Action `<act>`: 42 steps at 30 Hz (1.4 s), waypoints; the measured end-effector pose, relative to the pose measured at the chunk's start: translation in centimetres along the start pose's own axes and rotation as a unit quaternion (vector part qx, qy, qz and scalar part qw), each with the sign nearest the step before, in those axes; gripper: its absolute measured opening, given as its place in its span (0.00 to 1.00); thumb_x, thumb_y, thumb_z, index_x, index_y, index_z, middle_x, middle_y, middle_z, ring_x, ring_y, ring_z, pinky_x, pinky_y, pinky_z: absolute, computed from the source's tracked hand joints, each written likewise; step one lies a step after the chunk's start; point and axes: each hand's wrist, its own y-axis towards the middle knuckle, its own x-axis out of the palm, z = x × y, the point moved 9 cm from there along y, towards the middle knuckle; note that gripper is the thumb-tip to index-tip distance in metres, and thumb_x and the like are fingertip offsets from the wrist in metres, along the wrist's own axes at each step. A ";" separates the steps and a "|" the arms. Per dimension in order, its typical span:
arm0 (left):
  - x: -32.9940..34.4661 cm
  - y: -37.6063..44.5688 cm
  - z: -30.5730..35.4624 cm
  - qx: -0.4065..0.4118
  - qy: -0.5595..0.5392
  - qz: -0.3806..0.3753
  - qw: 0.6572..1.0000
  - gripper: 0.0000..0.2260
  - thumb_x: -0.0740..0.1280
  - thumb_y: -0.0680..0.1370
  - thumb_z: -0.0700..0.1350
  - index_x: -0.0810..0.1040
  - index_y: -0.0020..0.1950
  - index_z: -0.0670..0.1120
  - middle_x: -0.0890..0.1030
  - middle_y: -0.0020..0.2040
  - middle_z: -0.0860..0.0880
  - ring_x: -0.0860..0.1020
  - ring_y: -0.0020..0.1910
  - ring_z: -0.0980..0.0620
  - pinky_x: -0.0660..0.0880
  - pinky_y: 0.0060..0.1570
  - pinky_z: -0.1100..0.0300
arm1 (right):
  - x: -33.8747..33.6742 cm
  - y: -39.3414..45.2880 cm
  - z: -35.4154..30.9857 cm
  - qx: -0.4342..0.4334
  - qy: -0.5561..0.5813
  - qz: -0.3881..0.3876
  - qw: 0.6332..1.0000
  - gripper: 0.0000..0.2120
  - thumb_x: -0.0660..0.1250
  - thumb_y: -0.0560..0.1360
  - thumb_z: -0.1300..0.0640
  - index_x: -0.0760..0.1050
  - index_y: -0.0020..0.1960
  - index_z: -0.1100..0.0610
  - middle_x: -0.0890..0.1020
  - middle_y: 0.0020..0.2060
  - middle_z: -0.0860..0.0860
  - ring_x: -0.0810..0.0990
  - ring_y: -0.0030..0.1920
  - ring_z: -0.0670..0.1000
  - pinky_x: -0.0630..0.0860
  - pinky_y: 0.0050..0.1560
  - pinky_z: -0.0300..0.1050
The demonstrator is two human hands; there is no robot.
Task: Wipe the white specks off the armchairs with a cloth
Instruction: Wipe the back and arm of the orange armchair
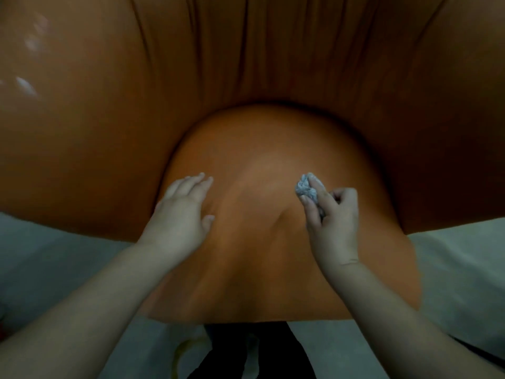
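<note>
An orange armchair (246, 77) fills the view, its rounded seat cushion (259, 242) bulging toward the front edge; the right hand (332, 217) pinches a small crumpled grey-white cloth (307, 188) between thumb and forefinger, the other fingers curled, with the wad touching the cushion right of its middle; the left hand (180, 217) lies flat on the cushion near its left edge, fingers straight and slightly spread, gripping nothing; a few white specks (26, 84) (blurred) show on the armchair's left arm, well apart from the cloth; pale floor (54, 269) lies beneath the chair on both sides.
</note>
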 end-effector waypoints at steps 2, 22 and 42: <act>-5.0 -1.4 1.0 0.017 0.013 0.038 0.999 0.31 0.68 0.77 0.47 0.60 0.77 0.49 0.63 0.76 0.50 0.58 0.74 0.49 0.57 0.73 0.53 | -2.0 0.7 -3.7 0.000 0.013 -0.006 1.000 0.19 0.66 0.76 0.53 0.74 0.67 0.49 0.67 0.48 0.52 0.72 0.49 0.55 0.76 0.51 0.56; -28.0 -7.5 -8.2 0.075 0.064 0.085 0.991 0.25 0.70 0.75 0.45 0.70 0.71 0.47 0.66 0.73 0.45 0.62 0.71 0.44 0.63 0.69 0.46 | 0.3 -0.4 -28.8 0.018 0.047 -0.014 0.999 0.19 0.66 0.77 0.51 0.73 0.68 0.49 0.67 0.47 0.50 0.71 0.49 0.52 0.76 0.51 0.53; -31.7 -3.1 -15.0 0.172 0.096 -0.036 0.980 0.29 0.62 0.79 0.54 0.57 0.77 0.50 0.54 0.79 0.49 0.53 0.76 0.46 0.53 0.74 0.50 | 3.4 -5.7 -35.2 0.137 0.077 0.148 0.976 0.17 0.68 0.76 0.53 0.75 0.65 0.48 0.63 0.42 0.41 0.70 0.45 0.48 0.67 0.42 0.28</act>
